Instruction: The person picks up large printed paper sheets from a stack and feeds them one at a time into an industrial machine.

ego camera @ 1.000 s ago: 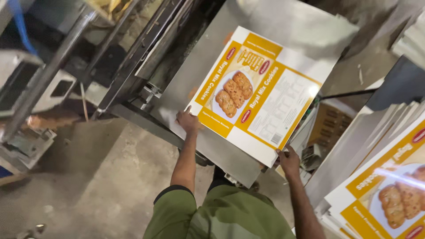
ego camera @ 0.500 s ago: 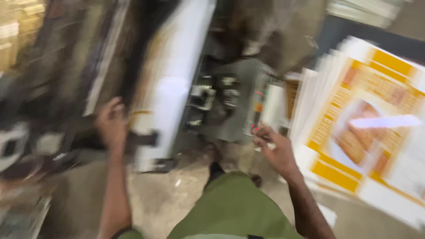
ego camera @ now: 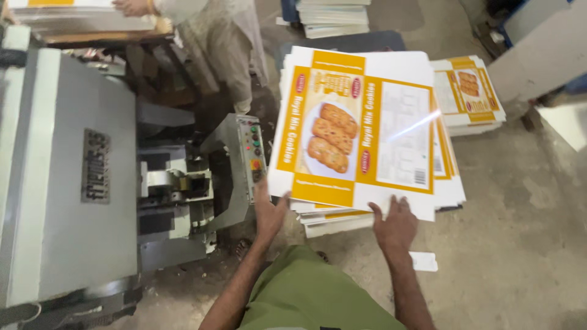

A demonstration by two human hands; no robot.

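Observation:
A flat printed carton sheet (ego camera: 361, 131), white and yellow with a picture of biscuits, lies tilted on top of a stack of like sheets (ego camera: 342, 215). My left hand (ego camera: 269, 211) touches the sheet's near left corner. My right hand (ego camera: 395, 225) rests against its near edge, fingers spread on the sheet. Neither hand's grip is fully shown; both press at the sheet's edge.
A grey metal press machine (ego camera: 67, 177) with a control panel of coloured buttons (ego camera: 254, 153) stands at the left. Another person (ego camera: 208, 36) works at the back by a pile of sheets. A second stack of printed sheets (ego camera: 468, 95) lies at the right on the concrete floor.
The view has swung from the machine to the stack at the right. A second ago my hands held a sheet at the machine; now both hands are at the top sheet of the stack.

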